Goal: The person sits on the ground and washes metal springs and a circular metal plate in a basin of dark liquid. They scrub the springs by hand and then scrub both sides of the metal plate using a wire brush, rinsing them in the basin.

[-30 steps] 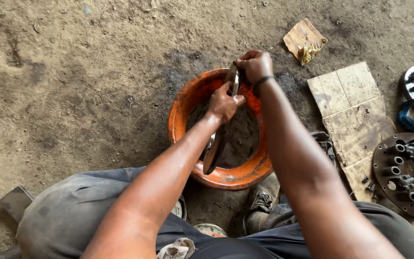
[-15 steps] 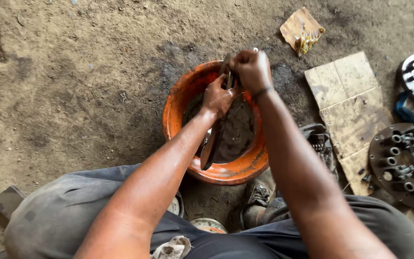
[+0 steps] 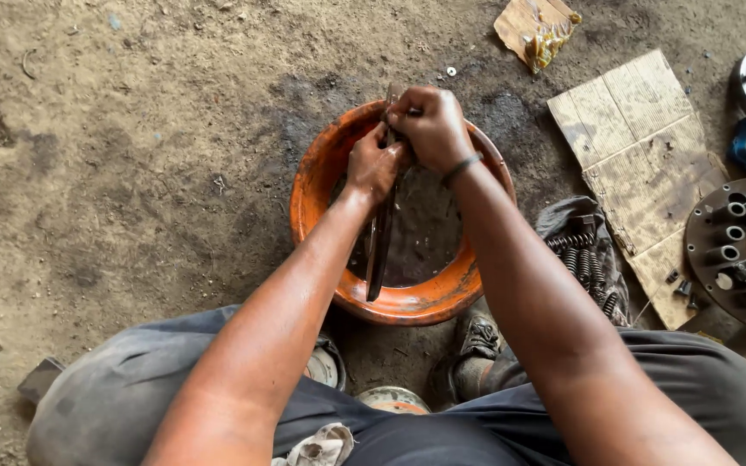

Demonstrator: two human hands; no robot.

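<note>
**Both hands closed on a long metal piece over an orange basin**

The left hand (image 3: 375, 162) is curled shut around the upper part of a long, dark metal piece (image 3: 380, 250), fingers wrapped over it and knuckles turned up toward the camera. The right hand (image 3: 432, 127) sits just beyond and touching the left, also closed, its fingers clamped over the top end of the same piece. A dark band rings the right wrist.

From the hands the metal piece runs down toward the person, nearly upright in view, its lower end resting against the near inner wall of the orange basin (image 3: 314, 185). Dark liquid lies in the basin beneath the hands.

Both forearms reach forward from the body and converge over the basin, elbows out.

Right of the right hand lie flat cardboard pieces (image 3: 641, 147), a grey rag with coil springs (image 3: 584, 246) and a round metal plate with studs (image 3: 736, 255).
</note>
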